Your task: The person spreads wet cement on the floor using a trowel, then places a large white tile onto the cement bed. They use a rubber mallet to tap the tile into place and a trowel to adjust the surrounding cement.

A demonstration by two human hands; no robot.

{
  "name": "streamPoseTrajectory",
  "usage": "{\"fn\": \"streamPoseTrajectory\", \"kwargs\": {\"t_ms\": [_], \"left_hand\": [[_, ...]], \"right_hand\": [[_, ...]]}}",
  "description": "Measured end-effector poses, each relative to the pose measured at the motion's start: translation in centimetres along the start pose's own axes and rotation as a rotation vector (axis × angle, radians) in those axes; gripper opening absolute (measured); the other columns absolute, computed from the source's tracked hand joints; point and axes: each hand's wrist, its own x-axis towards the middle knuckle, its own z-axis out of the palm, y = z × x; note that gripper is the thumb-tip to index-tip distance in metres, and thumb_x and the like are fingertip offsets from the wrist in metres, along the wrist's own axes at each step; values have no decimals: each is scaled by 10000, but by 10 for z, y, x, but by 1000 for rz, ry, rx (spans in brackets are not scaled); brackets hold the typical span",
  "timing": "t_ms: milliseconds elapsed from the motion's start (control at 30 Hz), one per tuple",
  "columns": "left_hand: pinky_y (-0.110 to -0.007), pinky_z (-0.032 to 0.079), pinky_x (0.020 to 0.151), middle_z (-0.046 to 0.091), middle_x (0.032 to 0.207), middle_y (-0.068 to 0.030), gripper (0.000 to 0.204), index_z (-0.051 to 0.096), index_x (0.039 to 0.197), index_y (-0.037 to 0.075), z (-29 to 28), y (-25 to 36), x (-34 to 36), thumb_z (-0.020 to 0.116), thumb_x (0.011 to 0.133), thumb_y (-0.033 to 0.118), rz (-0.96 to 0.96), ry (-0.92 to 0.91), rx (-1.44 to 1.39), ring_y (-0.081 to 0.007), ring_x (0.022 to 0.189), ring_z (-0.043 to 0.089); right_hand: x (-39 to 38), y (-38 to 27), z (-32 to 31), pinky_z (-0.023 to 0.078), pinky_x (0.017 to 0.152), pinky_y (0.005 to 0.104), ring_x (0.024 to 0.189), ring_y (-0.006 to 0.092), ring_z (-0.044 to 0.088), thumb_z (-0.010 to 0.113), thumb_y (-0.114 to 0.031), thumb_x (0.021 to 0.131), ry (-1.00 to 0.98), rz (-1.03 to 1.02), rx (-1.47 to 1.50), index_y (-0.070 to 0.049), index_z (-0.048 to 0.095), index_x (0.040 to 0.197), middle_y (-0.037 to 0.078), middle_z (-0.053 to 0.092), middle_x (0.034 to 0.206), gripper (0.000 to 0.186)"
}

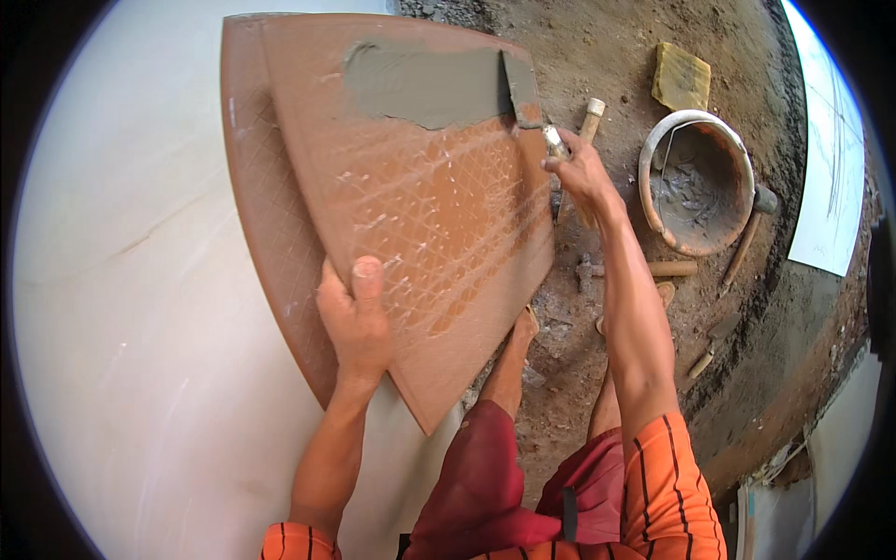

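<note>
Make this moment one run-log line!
left hand: grips tile | right hand: holds trowel | trowel blade: at mortar on tile | bucket: right of tile

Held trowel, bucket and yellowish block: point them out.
Held trowel (525, 93): head view, on its blade.
Bucket (646, 182): head view, on its left rim.
Yellowish block (681, 77): head view, mid upper face.

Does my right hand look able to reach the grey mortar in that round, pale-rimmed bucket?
Likely yes: the bucket stands open right of your right hand, only a thin wire over the grey mortar, though that hand holds a metal trowel.
</note>
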Motion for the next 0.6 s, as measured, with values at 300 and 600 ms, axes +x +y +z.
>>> {"fn": "streamPoseTrajectory", "kwargs": {"t_ms": [300,600], "left_hand": [[-319,458,790,616,964,-125,635,498,1155,-97,15,23,-12,470,950,503,25,-93,-30,-171,889,561],[-351,437,854,612,1019,-177,723,459,1190,-118,10,15,-12,369,963,563,61,-31,123,-231,962,572]], "right_hand": [[-151,-133,34,514,746,425,867,281,596,631,-34,818,34,-425,-246,-43,503,1334,166,559,966,532],[-60,2,36,522,737,475,884,413,599,565,-35,828,422,-206,-518,-25,562,1235,261,588,962,407]]}}
